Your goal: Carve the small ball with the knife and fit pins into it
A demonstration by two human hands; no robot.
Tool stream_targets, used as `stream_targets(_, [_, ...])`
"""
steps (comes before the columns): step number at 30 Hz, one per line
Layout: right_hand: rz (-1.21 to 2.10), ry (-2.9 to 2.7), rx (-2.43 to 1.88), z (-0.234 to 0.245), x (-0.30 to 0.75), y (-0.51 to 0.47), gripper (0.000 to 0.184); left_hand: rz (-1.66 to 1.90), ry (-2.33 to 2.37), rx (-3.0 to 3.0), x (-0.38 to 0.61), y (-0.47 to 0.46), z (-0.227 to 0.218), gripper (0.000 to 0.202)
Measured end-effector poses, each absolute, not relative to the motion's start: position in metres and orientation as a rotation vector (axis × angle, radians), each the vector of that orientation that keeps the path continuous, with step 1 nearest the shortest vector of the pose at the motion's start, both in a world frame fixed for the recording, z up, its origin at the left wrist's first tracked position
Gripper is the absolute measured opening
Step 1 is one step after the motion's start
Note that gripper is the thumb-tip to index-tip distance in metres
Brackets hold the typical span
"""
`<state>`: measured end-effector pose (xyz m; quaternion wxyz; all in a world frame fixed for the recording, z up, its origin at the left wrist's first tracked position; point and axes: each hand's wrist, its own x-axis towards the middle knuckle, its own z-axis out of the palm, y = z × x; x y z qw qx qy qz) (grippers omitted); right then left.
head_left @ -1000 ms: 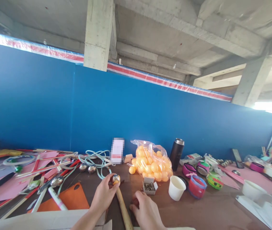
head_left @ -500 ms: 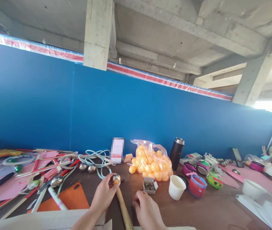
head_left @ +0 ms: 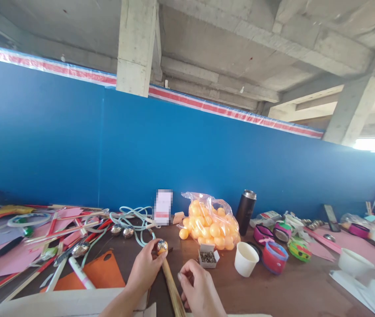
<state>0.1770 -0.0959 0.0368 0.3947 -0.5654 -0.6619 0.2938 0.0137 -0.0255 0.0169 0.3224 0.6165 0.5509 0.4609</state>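
My left hand (head_left: 145,266) pinches a shiny silver ball (head_left: 162,246) between thumb and fingers, at the upper end of a wooden stick (head_left: 173,288). The stick slants down to the bottom edge of the view. A small dark piece shows just behind the ball. To the right of the stick, my right hand (head_left: 200,286) is closed, its thumb and fingers drawn together; whatever they hold, if anything, is too small or hidden to name. Beyond it stands an open little box (head_left: 208,257) of small metal bits.
A clear bag of orange balls (head_left: 212,226), a black bottle (head_left: 246,211) and a white paper cup (head_left: 246,259) stand behind and to the right. Silver balls (head_left: 128,232), tubing (head_left: 131,215), orange felt (head_left: 103,270) and sticks lie left. A blue partition (head_left: 187,145) closes the back.
My right hand has lifted slightly and shifted left, toward the stick, with its fingers turned inward. The left hand still pinches the silver ball in nearly the same place.
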Motion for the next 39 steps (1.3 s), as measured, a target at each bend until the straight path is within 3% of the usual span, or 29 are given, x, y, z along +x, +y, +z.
stream_targets(19, [0.754, -1.659, -1.413, 0.0463, 0.1727, -0.1007, 0.011, 1.200, 1.389, 1.306, 0.0101, -0.0212, 0.0253, 0.043])
stream_targets(39, [0.402, -1.892, -1.428, 0.0411, 0.1748, -0.0996, 0.011, 1.183, 1.371, 1.438, 0.0125, -0.0229, 0.0191, 0.038])
